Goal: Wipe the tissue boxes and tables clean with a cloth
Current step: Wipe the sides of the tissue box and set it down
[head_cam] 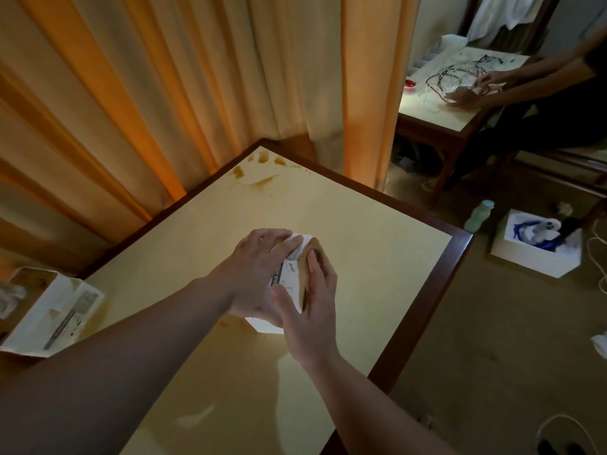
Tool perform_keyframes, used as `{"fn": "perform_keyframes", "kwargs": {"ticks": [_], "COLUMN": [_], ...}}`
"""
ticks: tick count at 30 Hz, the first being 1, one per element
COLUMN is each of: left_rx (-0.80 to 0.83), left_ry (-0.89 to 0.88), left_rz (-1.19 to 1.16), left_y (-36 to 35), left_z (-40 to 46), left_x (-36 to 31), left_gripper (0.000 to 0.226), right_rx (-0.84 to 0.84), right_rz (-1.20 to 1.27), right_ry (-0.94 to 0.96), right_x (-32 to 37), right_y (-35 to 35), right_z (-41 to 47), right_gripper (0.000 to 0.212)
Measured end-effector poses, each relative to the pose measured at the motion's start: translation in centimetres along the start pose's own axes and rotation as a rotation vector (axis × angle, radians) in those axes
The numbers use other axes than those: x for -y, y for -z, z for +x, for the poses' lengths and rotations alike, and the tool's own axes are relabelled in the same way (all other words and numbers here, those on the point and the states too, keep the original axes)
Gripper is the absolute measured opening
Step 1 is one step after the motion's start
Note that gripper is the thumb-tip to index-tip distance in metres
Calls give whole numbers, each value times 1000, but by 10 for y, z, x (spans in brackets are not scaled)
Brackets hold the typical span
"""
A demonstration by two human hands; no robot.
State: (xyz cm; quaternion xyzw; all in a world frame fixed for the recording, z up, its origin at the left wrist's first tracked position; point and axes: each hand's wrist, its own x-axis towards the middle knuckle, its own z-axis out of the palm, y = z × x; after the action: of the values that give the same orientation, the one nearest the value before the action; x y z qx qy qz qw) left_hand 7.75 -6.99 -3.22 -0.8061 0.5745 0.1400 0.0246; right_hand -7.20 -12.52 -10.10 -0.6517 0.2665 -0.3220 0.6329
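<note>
A: Currently, what do both hands hold?
B: One white tissue box, printed label facing up, lifted or tipped above the middle of the cream-topped desk. Left hand wraps the box's left side, fingers curled over its far top edge. Right hand lies on the right face, thumb hooked over the near edge, fingers pressed along a brownish patch; cannot tell whether that patch is a cloth.

A: Desk surface?
B: Brown stains at the far corner, fainter smears near the box.

A: Other boxes?
B: A second white box at the desk's left edge, well apart. A third box on the floor to the right, beside a pale bottle.

A: Background?
B: Orange curtains; another person at a second desk handling wires.
</note>
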Motion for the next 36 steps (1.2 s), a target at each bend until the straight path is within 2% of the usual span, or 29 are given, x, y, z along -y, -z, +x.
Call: {"fn": "perform_keyframes", "kwargs": {"ticks": [5,11,15,20,23,25,29,36], "left_rx": [-18,-41,-38,-18,-5,-6,-5,-7], "left_ry": [-22,-33,-37,-27,-23,-23,-14,-3], "left_rz": [42,22,-10,-15,-28,-23,4,-3], "left_y": [-3,-8,-9,-10,-11,-11,-9,-10], "left_z": [1,3,2,2,3,3,2,2], "left_x": [2,2,3,2,1,0,-1,-4], "left_gripper": [137,139,139,141,140,140,142,141], "right_rx": [81,75,91,125,159,159,121,164], "right_rz": [-35,120,73,126,192,186,163,174], "right_ry": [-25,-39,-41,13,-21,-26,-85,-118], "right_x": [-14,-22,-23,-23,-16,-12,-23,-42], "right_y": [1,-2,-3,6,7,8,5,8], "right_z": [1,-23,11,1,-18,-6,21,-14], "right_gripper": [106,101,102,86,96,92,107,105]}}
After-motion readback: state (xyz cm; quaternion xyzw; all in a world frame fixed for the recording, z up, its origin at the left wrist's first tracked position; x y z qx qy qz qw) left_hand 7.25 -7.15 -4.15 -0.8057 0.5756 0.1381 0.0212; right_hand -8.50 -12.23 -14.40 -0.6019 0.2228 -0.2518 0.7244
